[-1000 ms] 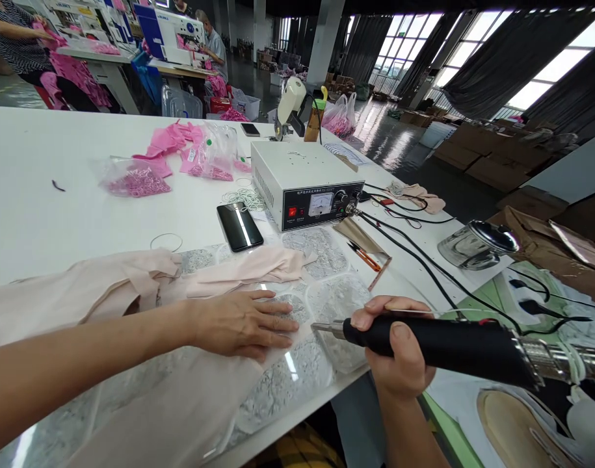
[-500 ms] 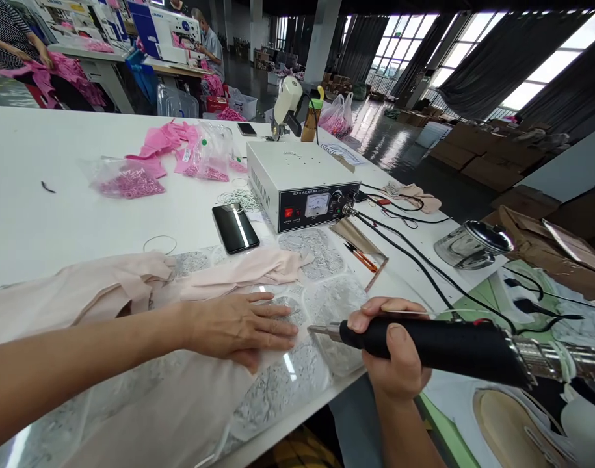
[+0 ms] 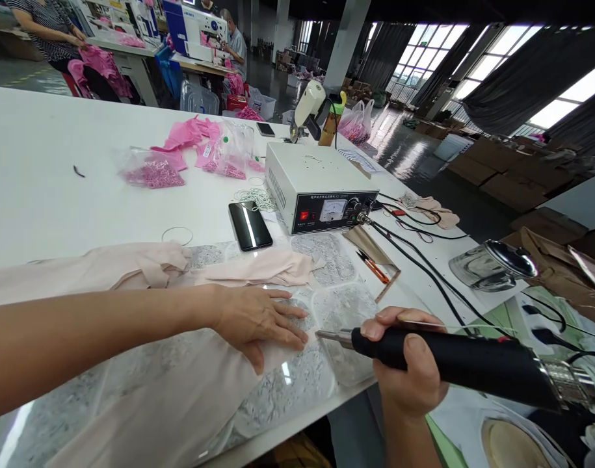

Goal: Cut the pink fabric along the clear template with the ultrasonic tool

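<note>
My left hand [image 3: 258,318] lies flat, fingers spread, pressing pale pink fabric [image 3: 180,390] onto a clear glass sheet [image 3: 302,380] on the white table [image 3: 48,195]. My right hand [image 3: 407,367] is wrapped round the black handle of a handheld welding tool [image 3: 453,364]. The tool's metal tip points left and sits just right of my left fingertips, at the fabric's edge. A black cable [image 3: 414,260] runs across the table from the grey control box [image 3: 319,188].
A black phone [image 3: 250,225] lies by the control box. Bags of pink parts [image 3: 153,174], thin white rings [image 3: 177,234] and orange-handled snips [image 3: 372,266] are on the table. A steel pot lid [image 3: 492,263] is at the right. People sit at sewing machines [image 3: 194,29] behind.
The view has shifted a little, so everything sits slightly further right and lower. My hands and the tool keep the same pose on the fabric.
</note>
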The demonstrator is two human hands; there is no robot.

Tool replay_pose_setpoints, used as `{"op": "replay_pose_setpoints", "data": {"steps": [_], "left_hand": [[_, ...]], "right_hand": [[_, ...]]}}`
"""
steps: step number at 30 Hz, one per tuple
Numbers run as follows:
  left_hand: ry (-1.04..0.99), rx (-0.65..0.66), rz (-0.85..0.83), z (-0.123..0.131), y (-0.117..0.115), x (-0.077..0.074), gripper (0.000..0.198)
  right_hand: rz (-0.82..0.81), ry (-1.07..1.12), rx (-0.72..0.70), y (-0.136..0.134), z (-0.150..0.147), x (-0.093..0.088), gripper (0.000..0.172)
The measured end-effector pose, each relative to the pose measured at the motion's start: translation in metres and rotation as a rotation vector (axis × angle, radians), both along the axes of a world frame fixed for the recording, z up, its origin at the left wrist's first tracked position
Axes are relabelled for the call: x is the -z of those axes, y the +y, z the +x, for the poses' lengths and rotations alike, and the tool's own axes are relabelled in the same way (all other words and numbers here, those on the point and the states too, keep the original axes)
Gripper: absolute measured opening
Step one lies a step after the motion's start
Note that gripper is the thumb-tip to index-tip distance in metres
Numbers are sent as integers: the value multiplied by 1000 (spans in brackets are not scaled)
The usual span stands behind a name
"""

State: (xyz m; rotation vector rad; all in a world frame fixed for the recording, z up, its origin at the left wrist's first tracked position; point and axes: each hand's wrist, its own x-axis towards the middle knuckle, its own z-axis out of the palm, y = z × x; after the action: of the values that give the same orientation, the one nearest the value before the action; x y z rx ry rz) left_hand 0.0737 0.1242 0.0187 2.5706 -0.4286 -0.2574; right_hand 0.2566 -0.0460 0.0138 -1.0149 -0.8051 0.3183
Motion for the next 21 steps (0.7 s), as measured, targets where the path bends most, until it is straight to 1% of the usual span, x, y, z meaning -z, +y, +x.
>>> {"op": "replay_pose_setpoints", "data": {"steps": [8,12,15,19,21], "left_hand": [[-3,-31,-56,1,1,4,66],[-22,-36,-80,2,2,7,66],[-51,-53,-101,2,1,8,64],[-83,-75,-130,1,1,10,61],[-95,-84,-139,1,1,12,59]], "right_hand": [[3,3,9,3,-1,-3,12],[20,26,5,0,-3,-5,13],[36,62,-48,-8,-9,-9,15],[16,80,-131,-18,-23,-13,16],[10,79,-140,-19,-28,-12,15]]}}
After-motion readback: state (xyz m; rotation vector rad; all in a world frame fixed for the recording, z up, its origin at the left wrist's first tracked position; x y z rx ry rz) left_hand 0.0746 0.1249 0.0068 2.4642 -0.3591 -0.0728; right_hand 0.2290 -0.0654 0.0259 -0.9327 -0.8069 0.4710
